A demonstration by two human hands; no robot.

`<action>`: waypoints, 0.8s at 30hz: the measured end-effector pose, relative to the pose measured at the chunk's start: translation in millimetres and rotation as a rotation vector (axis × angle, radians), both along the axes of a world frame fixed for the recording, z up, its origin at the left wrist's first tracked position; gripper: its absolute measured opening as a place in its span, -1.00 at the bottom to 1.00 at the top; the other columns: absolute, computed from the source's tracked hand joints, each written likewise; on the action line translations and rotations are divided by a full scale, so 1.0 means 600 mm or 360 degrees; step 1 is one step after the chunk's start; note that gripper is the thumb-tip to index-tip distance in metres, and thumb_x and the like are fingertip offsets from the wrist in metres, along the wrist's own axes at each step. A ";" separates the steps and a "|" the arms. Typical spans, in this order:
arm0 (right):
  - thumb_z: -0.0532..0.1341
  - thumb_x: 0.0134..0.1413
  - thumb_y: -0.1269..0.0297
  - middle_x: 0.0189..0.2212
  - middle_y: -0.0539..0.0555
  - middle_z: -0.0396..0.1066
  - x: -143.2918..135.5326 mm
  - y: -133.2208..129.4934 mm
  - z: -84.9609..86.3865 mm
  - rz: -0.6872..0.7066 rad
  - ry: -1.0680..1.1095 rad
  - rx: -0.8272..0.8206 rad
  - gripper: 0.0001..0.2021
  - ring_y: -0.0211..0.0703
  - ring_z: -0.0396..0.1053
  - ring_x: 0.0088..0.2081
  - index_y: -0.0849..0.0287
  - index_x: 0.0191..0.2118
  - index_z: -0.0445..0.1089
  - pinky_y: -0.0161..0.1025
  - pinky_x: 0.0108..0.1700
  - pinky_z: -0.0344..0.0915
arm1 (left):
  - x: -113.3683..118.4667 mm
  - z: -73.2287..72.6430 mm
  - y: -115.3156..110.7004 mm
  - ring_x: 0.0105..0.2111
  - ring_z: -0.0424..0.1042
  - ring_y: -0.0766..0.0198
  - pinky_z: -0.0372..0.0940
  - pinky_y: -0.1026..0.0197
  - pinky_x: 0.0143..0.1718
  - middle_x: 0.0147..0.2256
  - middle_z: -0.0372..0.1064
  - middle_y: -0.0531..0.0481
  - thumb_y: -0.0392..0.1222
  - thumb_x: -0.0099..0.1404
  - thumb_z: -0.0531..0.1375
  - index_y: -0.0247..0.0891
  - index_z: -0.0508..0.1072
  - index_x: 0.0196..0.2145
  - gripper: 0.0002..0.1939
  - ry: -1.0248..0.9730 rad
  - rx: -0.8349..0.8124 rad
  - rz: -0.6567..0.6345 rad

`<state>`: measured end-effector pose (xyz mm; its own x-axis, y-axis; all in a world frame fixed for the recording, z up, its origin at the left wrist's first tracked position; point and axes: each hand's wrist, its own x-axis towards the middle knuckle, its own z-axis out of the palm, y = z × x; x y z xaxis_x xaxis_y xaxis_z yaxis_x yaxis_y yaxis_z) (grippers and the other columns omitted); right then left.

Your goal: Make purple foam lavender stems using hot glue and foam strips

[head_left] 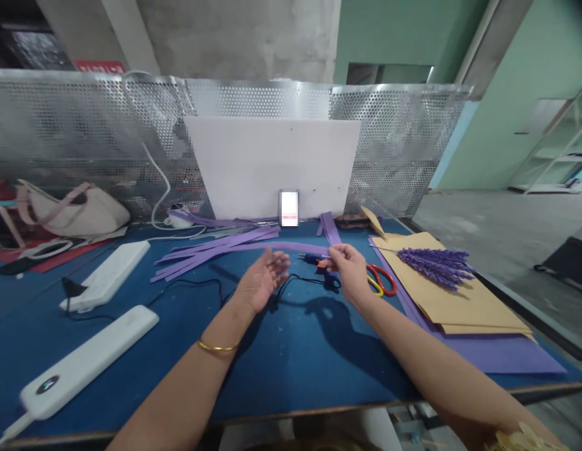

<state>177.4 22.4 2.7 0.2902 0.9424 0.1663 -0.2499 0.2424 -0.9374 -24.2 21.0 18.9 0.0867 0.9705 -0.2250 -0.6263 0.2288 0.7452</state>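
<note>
My right hand (348, 266) is closed in a pinch on the right end of a long purple strip (295, 247). The strip bows leftward to a bundle of purple strips (215, 246) on the blue tabletop. My left hand (265, 279) is held over the table just below the strip, palm turned inward, fingers apart, with nothing in it. A small dark blue tool with an orange part (314, 258), perhaps a glue gun, lies beside my right fingers and is partly hidden by them. Scissors with red handles (383, 280) and a yellow handle (376, 287) lie behind my right wrist.
Brown paper sheets (441, 307) over purple sheets (507, 354) bear a lavender-like purple bunch (436, 266) at right. White power strips (91, 360) and black cords (309, 279) lie left and centre. A lit phone (289, 208) leans on a white board (276, 156); a handbag (79, 210) sits far left.
</note>
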 end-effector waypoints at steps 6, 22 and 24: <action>0.30 0.05 0.08 -0.59 -0.08 0.42 -0.042 -0.045 -0.022 0.0331 -0.0472 0.0132 -0.76 -0.16 0.52 -0.47 0.11 -0.33 0.31 -0.30 -0.44 0.31 | 0.017 -0.026 -0.001 -0.49 0.41 0.35 0.30 0.35 -0.48 -0.46 0.48 -0.03 -0.24 -0.03 0.48 -0.38 0.60 -0.36 -0.74 0.0431 0.0132 0.0160; 0.24 0.16 0.17 -0.28 0.06 0.51 -0.037 -0.049 -0.038 0.0374 -0.0984 0.0488 -0.85 -0.18 0.49 -0.46 0.07 -0.23 0.51 -0.20 -0.36 0.37 | 0.012 -0.022 -0.002 -0.47 0.39 0.36 0.22 0.35 -0.46 -0.48 0.47 0.02 -0.04 -0.08 0.48 -0.31 0.62 -0.30 -0.61 0.0639 0.0446 0.0258; 0.23 0.17 0.19 -0.28 0.07 0.50 -0.041 -0.050 -0.042 0.0385 -0.0984 0.0471 -0.84 -0.19 0.48 -0.47 0.08 -0.21 0.52 -0.21 -0.37 0.36 | 0.016 -0.024 -0.004 -0.45 0.44 0.34 0.26 0.34 -0.45 -0.44 0.50 -0.01 -0.10 -0.14 0.52 -0.31 0.61 -0.34 -0.61 0.0532 0.0211 0.0182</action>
<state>152.9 -7.7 -22.2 -0.1501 0.8584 0.4905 0.2256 0.5128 -0.8283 -14.4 18.3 4.5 -0.0806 0.9923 -0.0945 -0.3593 0.0595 0.9313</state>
